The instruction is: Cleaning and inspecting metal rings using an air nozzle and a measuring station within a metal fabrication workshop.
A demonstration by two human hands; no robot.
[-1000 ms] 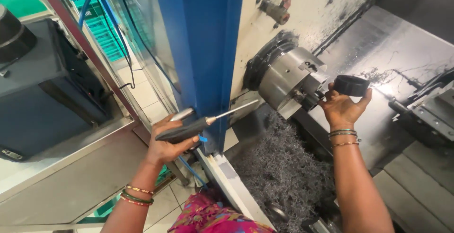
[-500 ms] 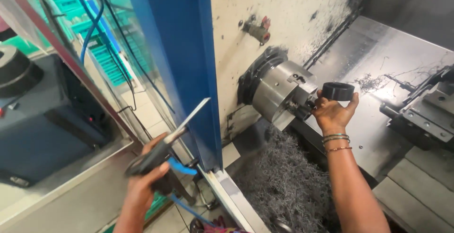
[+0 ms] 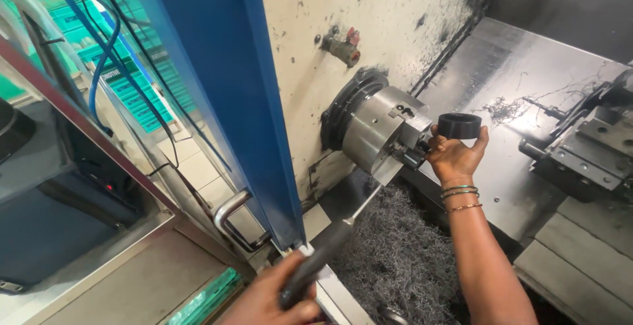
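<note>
— Since a moment ago, has the black-handled tool with the thin steel shaft (image 3: 330, 249) dropped?

— Yes; the left hand (image 3: 273, 298) carries it lower, fingers wrapped round the grip. Its long axis slants up-right, tip toward the silver three-jaw lathe chuck (image 3: 382, 134).

— And the short black metal ring (image 3: 459, 126)?

— Pinched in the right hand (image 3: 455, 157) just beside the chuck, not seated; mounting looks undone. Grey metal swarf (image 3: 395, 259) lies below.

I have one view only, from the camera on the person's head. It looks steeply down and forward into the lathe enclosure, close in at arm's reach. The chuck (image 3: 382, 130) sits mid-frame, the blue door frame (image 3: 224, 94) fills the left, and both forearms enter from the bottom edge.
</note>
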